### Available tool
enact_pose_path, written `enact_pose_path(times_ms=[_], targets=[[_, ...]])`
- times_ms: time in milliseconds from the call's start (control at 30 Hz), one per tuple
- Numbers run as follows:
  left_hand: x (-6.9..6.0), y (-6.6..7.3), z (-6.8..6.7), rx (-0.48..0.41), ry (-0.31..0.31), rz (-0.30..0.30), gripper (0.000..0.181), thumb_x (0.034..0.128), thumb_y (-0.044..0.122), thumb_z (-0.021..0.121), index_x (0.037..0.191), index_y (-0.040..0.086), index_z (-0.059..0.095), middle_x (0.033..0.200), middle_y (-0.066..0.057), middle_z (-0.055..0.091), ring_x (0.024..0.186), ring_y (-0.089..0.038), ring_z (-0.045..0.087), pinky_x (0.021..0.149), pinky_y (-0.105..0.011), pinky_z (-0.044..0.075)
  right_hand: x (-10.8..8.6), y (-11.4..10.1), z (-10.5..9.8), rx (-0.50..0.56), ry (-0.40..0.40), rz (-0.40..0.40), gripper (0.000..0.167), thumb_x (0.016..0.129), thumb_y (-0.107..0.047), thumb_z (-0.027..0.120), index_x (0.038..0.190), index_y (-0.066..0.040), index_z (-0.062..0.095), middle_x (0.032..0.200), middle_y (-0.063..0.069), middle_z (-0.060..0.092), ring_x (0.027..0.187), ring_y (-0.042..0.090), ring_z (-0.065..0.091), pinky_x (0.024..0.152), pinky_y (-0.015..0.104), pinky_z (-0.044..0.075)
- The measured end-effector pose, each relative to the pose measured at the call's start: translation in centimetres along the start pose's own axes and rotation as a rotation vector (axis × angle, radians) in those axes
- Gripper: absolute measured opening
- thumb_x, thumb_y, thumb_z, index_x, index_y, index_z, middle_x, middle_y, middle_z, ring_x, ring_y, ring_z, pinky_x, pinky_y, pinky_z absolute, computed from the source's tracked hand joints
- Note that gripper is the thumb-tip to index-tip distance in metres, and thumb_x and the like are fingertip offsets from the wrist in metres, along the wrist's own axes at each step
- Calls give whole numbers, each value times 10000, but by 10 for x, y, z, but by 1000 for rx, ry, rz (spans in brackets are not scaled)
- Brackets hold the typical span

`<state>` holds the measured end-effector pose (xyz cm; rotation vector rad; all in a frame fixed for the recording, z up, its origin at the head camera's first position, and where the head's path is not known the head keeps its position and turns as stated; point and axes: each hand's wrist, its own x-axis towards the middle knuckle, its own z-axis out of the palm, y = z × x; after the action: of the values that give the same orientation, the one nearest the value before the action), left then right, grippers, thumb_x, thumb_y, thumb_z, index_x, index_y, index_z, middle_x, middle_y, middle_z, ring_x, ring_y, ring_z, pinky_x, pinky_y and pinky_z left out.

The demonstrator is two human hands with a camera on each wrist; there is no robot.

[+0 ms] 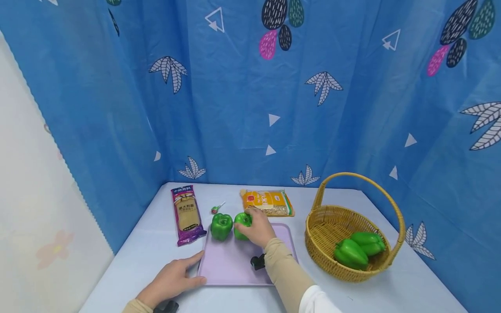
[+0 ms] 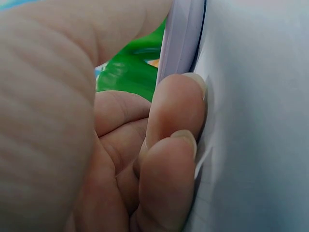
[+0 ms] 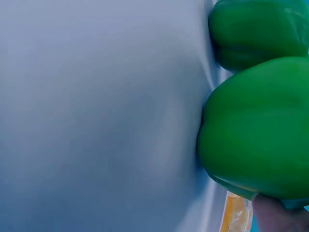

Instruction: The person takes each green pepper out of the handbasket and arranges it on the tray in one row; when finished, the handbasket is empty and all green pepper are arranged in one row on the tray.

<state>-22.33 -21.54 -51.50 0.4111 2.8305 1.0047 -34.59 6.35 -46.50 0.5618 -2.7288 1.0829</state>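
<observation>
My right hand (image 1: 257, 227) holds a green bell pepper (image 1: 242, 219) at the far part of the lilac tray (image 1: 231, 265). In the right wrist view this bell pepper (image 3: 260, 130) touches or nearly touches the tray surface, with a fingertip (image 3: 273, 212) against its side. Beside it, on the left, sits a second green bell pepper (image 1: 221, 227) at the tray's far left corner. My left hand (image 1: 174, 277) rests at the tray's left edge, thumb and index finger spread along it. In the left wrist view, other fingers (image 2: 176, 111) bend beside the tray rim (image 2: 182, 38).
A wicker basket (image 1: 325, 256) with a tall handle stands right of the tray, with two green bell peppers (image 1: 352, 254) inside. A purple noodle packet (image 1: 188, 214) lies at the left. Behind the tray are an orange grain bag (image 1: 268, 202) and a small lollipop-like item (image 1: 215, 209).
</observation>
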Motion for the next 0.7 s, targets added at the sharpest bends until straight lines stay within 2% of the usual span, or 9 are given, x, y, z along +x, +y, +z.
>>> enact_pose_path(times_ms=[300,500,600,700], targets=[[3,-1,0,16,-5,3,885,873,650,710,1541,114,487,565,127,383,478,-34,362,626,-270,397,-1,0,1,-20,-13,2,748,886,-568,756,1413,-60,601,1508,199,515,1410,422,467,1138,559,394],[2,0,-1,-23,-13,-19,874,870,622,731,1537,110,492,559,113,393,479,-51,366,548,-279,371,-4,-2,-2,-19,-41,24,814,896,-629,711,1477,-84,548,1554,204,463,1437,434,432,1146,580,374],[1,0,-1,-27,-12,-30,876,866,622,736,1537,114,494,557,111,398,481,-54,370,540,-279,367,-7,-1,-15,-17,-47,37,840,905,-648,684,1515,-98,509,1567,191,455,1454,433,409,1149,609,352],[1,0,-1,-18,-9,-32,878,863,629,735,1536,118,496,555,112,396,479,-54,365,530,-281,363,-9,5,-42,0,17,46,771,928,-612,674,1488,-99,540,1517,164,524,1422,419,454,1125,624,369]])
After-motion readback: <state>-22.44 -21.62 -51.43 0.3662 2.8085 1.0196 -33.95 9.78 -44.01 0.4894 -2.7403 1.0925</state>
